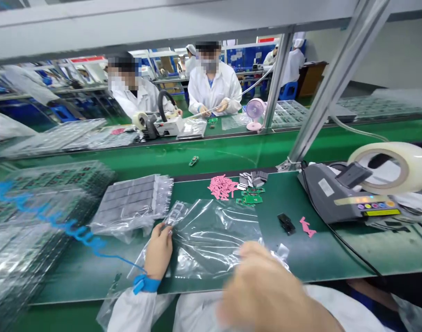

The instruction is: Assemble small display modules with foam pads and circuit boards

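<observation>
My left hand, with a blue wrist strap, has its fingers curled closed at the left edge of a clear plastic bag lying on the green bench. A small transparent plastic piece lies just beyond those fingertips. My right hand is over the near right side of the bag, smeared by motion. Its fingers cannot be made out. Behind the bag sit a heap of pink strips, grey and white strips and several green circuit boards.
A wrapped stack of grey sheets and piled clear trays stand left. A tape dispenser with its cable occupies the right, near a black part and a pink piece. A metal post rises behind. Co-workers sit opposite.
</observation>
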`<action>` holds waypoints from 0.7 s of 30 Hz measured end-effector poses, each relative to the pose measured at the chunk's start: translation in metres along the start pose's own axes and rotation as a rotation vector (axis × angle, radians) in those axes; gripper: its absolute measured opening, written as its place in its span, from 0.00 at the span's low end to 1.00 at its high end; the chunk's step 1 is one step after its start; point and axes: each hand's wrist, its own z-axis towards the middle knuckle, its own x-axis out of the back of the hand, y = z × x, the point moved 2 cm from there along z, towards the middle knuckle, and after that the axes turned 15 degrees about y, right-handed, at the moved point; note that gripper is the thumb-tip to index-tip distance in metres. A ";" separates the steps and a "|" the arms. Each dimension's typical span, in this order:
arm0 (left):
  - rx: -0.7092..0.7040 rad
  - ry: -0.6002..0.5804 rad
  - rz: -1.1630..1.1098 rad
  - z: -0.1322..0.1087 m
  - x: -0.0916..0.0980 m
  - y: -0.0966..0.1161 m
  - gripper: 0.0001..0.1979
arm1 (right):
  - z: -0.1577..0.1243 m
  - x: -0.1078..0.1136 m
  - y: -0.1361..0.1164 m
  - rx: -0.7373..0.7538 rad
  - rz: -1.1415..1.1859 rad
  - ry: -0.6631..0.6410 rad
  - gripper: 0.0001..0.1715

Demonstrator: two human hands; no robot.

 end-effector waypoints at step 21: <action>-0.104 -0.102 0.301 0.021 0.029 -0.001 0.09 | -0.004 -0.053 0.078 -0.256 0.102 -0.648 0.34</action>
